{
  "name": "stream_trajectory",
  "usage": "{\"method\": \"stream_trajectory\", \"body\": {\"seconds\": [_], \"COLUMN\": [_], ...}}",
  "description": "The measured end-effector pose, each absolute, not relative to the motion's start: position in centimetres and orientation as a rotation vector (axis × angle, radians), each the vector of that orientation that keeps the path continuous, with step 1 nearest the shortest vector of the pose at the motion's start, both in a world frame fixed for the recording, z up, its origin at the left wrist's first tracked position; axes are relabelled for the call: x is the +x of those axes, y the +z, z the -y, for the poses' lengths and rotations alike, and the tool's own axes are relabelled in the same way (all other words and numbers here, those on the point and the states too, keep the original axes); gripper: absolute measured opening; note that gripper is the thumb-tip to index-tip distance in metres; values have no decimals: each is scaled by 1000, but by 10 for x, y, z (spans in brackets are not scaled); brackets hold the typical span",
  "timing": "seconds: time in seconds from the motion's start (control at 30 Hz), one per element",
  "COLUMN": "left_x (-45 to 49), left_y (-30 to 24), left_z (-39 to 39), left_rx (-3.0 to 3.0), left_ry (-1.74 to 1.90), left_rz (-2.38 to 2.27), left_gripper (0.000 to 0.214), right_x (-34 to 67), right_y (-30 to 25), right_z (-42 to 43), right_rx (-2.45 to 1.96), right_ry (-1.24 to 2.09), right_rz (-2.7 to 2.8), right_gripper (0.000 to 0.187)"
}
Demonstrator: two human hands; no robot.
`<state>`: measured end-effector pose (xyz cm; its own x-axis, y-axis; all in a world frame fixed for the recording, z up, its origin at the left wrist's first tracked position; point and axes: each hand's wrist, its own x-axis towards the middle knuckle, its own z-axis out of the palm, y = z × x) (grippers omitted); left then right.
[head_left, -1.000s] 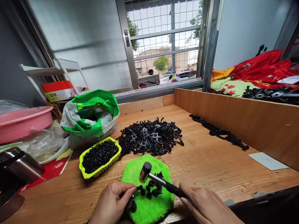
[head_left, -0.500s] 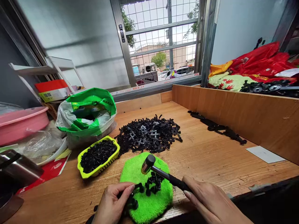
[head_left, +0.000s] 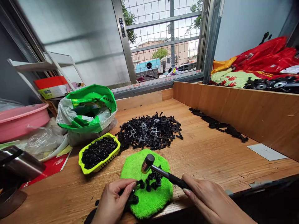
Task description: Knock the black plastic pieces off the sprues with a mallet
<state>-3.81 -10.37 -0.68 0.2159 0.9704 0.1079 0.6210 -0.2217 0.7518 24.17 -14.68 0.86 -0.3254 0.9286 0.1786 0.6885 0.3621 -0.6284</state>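
**Two hands at the green pad**

Two hands work close together. The right hand [head_left: 210, 199] grips a small hammer [head_left: 161, 171], its head raised over loose black plastic parts [head_left: 153, 182] on the green pad [head_left: 149, 199]. The left hand [head_left: 114, 202] pinches one black part [head_left: 133, 198] at the pad's edge. Behind lie a yellow tray [head_left: 99, 152] of black pieces, a heap of black cross-shaped parts [head_left: 149, 132], and a green bag [head_left: 87, 109].

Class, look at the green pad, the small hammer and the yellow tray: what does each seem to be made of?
Green pad: soft fuzzy cloth, probably microfibre; its surface looks napped.
Hammer, held in the right hand: shiny metal neck with a dull black head face and grip, likely rubber.
Yellow tray: glossy moulded plastic, seemingly thin-walled.
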Motion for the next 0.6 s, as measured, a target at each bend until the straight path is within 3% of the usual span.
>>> {"method": "stream_trajectory", "body": {"seconds": [0.17,0.33,0.5,0.6], "left_x": [-36,-35,-34,-33], "left_y": [1,10,15,20], "left_z": [105,103,102,101], "left_rx": [2076,2170,2193,2238], "left_ry": [723,602,533,481], "left_rz": [-1523,-1553,-1530,-1542], "left_gripper": [26,28,31,31], "right_x": [238,238,241,240], "right_y": [8,1,8,9], "right_z": [145,143,143,142], "right_rx": [-1326,-1308,-1326,-1319], "right_ry": [469,101,256,95], "right_rz": [2176,2343,2275,2350], "right_gripper": [30,25,23,24]}}
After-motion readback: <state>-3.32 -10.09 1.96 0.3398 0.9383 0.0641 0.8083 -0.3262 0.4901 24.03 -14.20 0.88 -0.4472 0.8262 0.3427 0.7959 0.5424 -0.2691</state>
